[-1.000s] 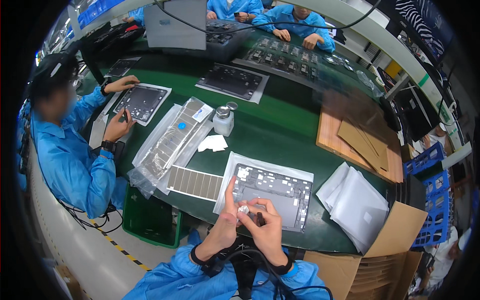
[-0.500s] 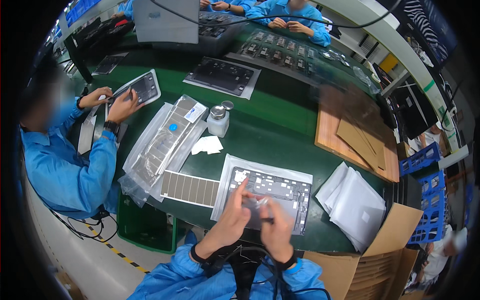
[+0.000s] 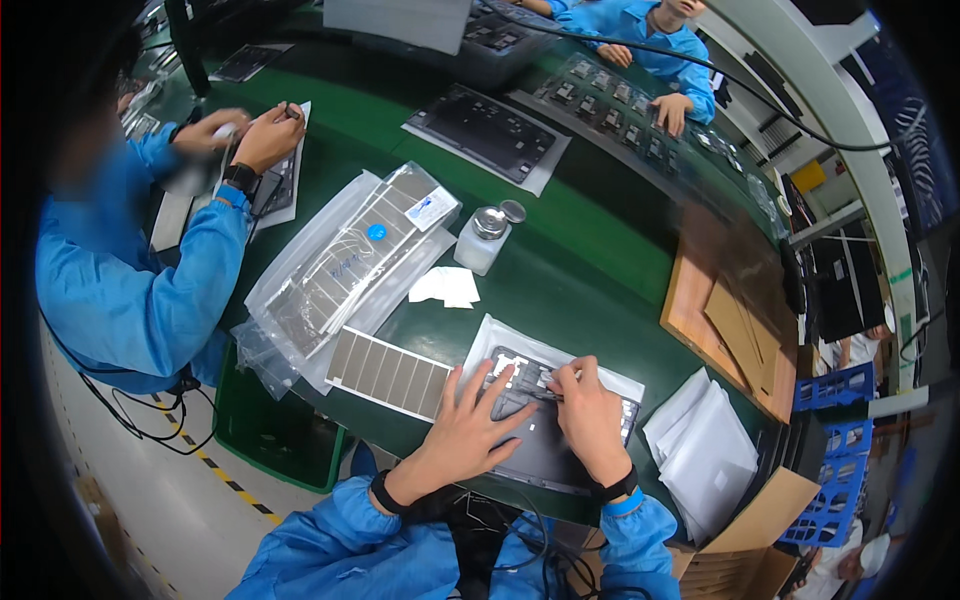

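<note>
A dark grey tablet-like housing (image 3: 545,455) with small white pads lies on a white padded sleeve (image 3: 632,387) in front of me. My left hand (image 3: 470,430) rests with fingers spread across its left part. My right hand (image 3: 590,415) is closed, its thumb and fingertips pinched together against the upper middle of the housing. Whatever is between those fingertips is hidden. Just left of the housing lies a strip sheet of grey-brown rectangles (image 3: 390,370), close to my left fingertips.
Behind the sheet lie bagged strip sheets (image 3: 360,265), white wipes (image 3: 445,287) and a pump bottle (image 3: 482,245). White sleeves (image 3: 702,440), a wooden board (image 3: 690,325) and an open carton (image 3: 765,500) stand right. A co-worker (image 3: 140,270) works at left, another (image 3: 640,40) across the table.
My hands were close together above the housing; now the left lies spread on it and the right pinches at its upper middle. The view has shifted. The person across reaches onto the parts tray.
</note>
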Available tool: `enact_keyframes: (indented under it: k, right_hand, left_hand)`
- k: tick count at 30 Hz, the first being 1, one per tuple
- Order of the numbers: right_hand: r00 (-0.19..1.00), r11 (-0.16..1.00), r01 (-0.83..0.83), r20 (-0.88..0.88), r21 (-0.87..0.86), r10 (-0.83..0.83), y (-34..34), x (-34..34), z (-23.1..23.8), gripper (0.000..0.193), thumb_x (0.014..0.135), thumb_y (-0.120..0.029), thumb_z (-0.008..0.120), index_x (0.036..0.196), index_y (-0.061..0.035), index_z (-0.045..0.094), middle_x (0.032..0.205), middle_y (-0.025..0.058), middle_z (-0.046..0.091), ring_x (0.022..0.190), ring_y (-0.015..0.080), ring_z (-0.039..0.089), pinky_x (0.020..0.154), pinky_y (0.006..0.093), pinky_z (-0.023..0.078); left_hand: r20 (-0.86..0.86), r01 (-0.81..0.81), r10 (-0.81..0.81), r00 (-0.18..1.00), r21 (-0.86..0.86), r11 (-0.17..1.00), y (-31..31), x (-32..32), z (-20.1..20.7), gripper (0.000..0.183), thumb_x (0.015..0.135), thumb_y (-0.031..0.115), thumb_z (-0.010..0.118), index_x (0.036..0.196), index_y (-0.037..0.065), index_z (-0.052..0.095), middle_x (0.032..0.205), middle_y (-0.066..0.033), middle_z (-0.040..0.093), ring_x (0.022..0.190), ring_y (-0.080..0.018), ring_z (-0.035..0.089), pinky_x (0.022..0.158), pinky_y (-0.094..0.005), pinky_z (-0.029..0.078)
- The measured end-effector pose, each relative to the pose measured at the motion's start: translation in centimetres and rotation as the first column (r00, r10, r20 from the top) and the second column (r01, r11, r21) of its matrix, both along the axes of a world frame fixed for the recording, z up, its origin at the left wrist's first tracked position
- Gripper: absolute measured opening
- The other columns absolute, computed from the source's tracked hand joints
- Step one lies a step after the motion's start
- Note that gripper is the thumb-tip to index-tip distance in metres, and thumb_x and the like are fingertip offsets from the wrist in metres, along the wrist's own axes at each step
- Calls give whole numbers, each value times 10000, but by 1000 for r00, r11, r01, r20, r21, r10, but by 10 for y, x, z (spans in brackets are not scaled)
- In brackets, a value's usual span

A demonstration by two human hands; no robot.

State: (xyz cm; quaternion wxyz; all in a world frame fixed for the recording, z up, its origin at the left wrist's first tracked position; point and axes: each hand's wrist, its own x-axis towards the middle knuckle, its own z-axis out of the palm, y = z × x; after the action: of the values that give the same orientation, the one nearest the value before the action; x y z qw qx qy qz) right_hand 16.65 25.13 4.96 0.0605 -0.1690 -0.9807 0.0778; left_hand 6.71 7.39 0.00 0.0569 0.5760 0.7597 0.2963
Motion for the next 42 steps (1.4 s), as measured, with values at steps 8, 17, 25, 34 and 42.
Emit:
enact_keyframes:
  k: [8,17,25,34,42]
  right_hand:
    - [998,1000,9,-69,-9,-9,-5,-11,-4,113,828,-56,676,927,-53,620,990,92,540,647,263,646,506,384,502]
    - [995,1000,6,-101,15,-4,-6,-6,-9,255,768,-5,682,1018,-53,671,960,86,541,669,247,659,516,372,511]
    - [992,1000,24,-126,-5,-24,-3,-6,-9,233,770,-8,683,998,-51,663,951,90,543,680,262,662,530,382,514]
    - [990,999,48,-134,13,-46,-5,-7,-10,105,832,-69,706,931,-36,689,917,107,560,622,300,641,519,409,497]
    - [944,993,72,-316,-93,-98,-34,10,20,70,845,-78,707,869,-49,648,883,99,561,631,285,637,515,394,492]
  left_hand:
    - [17,18,-18,1000,-4,1000,0,-3,-1,478,857,370,698,1319,266,634,1512,-206,362,1404,-441,280,1121,-618,228]
    - [30,9,-9,1000,-7,1000,0,-1,-1,486,848,363,700,1320,263,635,1522,-209,352,1398,-438,297,1131,-568,252]
    - [52,-2,2,999,15,1000,2,-3,2,490,849,354,698,1314,212,638,1514,-229,365,1405,-446,298,1136,-551,274]
    - [-4,-22,22,1000,31,999,1,1,2,467,850,370,697,1299,251,652,1492,-216,381,1392,-438,303,1121,-579,248]
    - [187,-68,21,982,247,967,-14,4,-3,640,894,397,650,1437,101,487,1482,-246,399,1367,-425,362,1138,-499,274]
